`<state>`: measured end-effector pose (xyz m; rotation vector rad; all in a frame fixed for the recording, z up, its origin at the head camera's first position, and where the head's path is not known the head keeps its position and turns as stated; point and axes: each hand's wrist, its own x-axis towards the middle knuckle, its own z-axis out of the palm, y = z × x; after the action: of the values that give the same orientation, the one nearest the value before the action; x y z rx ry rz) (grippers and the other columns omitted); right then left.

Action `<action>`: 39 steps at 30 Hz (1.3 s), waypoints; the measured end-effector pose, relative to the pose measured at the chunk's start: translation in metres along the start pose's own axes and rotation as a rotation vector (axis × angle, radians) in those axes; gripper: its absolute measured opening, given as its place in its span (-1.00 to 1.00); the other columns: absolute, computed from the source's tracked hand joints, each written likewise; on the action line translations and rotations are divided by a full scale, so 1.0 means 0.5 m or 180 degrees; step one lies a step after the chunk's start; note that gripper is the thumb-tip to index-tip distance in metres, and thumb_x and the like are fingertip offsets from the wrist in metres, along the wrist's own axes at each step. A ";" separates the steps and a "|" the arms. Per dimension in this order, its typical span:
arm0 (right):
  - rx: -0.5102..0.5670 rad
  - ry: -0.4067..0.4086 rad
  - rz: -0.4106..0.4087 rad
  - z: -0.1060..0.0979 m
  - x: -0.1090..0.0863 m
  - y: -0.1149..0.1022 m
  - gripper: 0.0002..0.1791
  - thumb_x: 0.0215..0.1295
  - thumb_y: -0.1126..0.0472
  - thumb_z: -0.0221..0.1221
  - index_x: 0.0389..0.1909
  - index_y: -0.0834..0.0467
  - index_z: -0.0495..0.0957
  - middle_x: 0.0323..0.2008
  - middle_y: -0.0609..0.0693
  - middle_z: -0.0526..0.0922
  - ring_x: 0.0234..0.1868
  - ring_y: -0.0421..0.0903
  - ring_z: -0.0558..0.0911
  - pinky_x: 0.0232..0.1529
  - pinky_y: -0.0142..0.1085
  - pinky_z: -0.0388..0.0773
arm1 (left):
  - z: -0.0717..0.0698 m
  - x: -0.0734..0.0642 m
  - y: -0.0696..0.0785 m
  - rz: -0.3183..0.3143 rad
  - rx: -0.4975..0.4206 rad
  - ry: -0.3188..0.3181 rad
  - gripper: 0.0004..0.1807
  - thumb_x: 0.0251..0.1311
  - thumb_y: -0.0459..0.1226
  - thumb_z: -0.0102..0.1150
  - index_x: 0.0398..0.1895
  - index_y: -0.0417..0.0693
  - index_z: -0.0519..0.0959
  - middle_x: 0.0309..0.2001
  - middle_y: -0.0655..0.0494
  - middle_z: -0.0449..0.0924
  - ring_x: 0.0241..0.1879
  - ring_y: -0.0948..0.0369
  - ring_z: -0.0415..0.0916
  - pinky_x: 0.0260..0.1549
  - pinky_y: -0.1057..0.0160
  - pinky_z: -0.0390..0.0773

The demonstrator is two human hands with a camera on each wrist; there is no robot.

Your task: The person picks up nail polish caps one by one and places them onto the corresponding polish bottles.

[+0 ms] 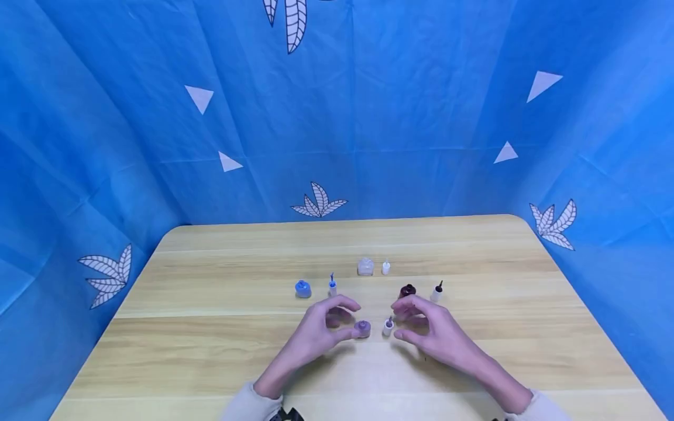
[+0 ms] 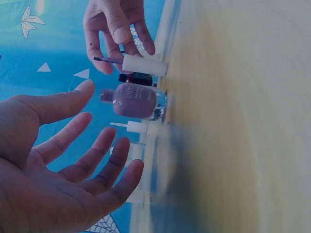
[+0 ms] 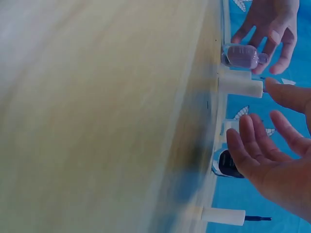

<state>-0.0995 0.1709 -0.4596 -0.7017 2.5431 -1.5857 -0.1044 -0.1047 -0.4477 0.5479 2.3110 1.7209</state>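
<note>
The left hand [image 1: 317,328] and right hand [image 1: 438,332] are hovering, fingers loosely spread and pinching nothing, with a mauve bottle [image 1: 363,330] and upturned cap [image 1: 388,328] standing between them on the table [image 1: 226,266], the bottle probably being light, stiff, slick, breakable glass, best held round its body.

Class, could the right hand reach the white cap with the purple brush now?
Probably yes: the right hand is open, close beside the white cap, with nothing visible between them.
</note>
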 end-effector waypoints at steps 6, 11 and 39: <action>-0.0004 -0.0046 0.0071 0.008 0.000 -0.003 -0.59 0.13 0.36 0.47 0.01 0.25 0.60 -0.12 0.03 0.70 -0.10 0.07 0.71 0.00 -0.14 0.74 | 0.012 0.001 -0.007 -0.0035 0.0209 -0.0006 -0.61 0.09 -0.45 0.49 0.00 -0.25 0.62 0.01 -0.17 0.64 -0.01 -0.13 0.62 0.03 -0.13 0.68; -0.0002 -0.0229 0.0119 0.009 0.006 -0.009 -0.60 0.18 0.31 0.44 0.03 0.25 0.60 -0.11 -0.01 0.71 -0.08 0.04 0.71 0.06 -0.12 0.71 | 0.016 0.005 -0.009 -0.0060 0.0277 0.0090 -0.62 0.04 -0.46 0.51 -0.05 -0.24 0.63 -0.04 -0.13 0.66 -0.07 -0.06 0.66 -0.06 0.08 0.74; -0.0205 -0.0345 0.0299 0.035 0.016 -0.011 -0.78 0.27 0.35 0.37 -0.11 0.13 0.61 -0.24 -0.10 0.69 -0.16 -0.13 0.69 0.00 -0.27 0.71 | 0.045 0.014 0.001 -0.0058 0.0759 0.0082 -0.74 0.03 -0.54 0.46 -0.28 -0.08 0.69 -0.32 0.19 0.70 -0.32 0.27 0.62 -0.37 0.40 0.66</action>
<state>-0.0995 0.1508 -0.4615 -0.6449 2.5189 -1.4035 -0.1020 -0.0823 -0.4537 0.5460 2.5489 1.4616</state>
